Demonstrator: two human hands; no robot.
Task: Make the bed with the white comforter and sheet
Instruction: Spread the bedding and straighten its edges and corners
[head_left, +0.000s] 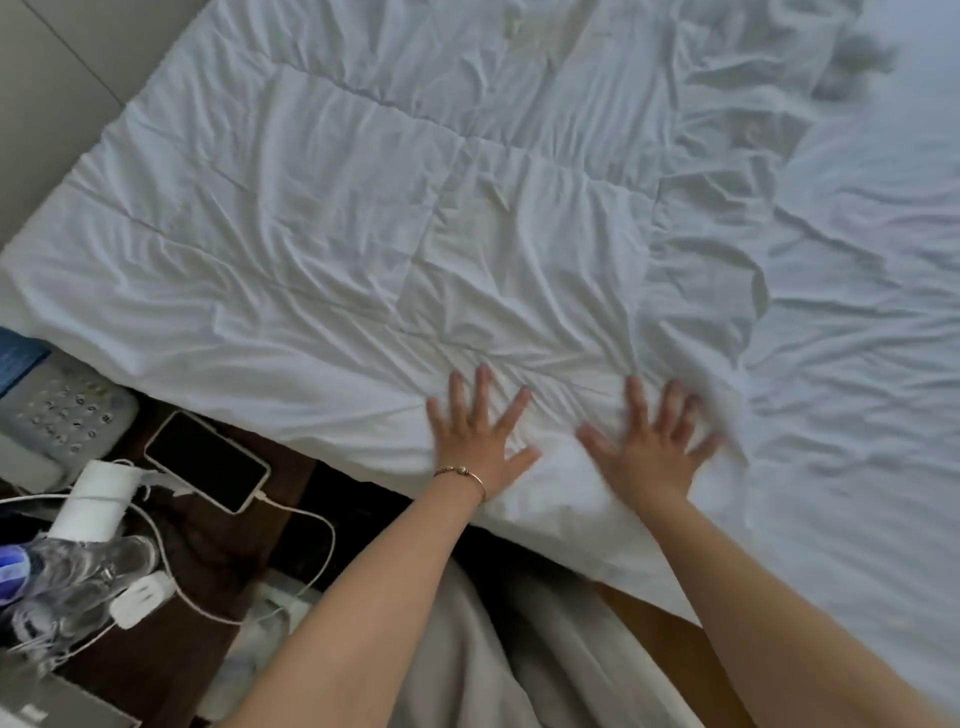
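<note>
Phone (207, 461) (charging), telephone (62, 415), bottle (67, 577).

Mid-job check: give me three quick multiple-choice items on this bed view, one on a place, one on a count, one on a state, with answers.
1. Where does the phone lie?
A. on the comforter
B. on the dark nightstand left of the bed
C. in a hand

2. How many hands press the comforter?
A. none
B. one
C. two

3. What state is the comforter in?
A. wrinkled
B. folded into a stack
C. rolled up

Answers:
1 B: it lies screen-up on the nightstand, with a cable plugged in.
2 C: left hand and right hand both lie flat, fingers spread.
3 A: creases run all across it.
</note>
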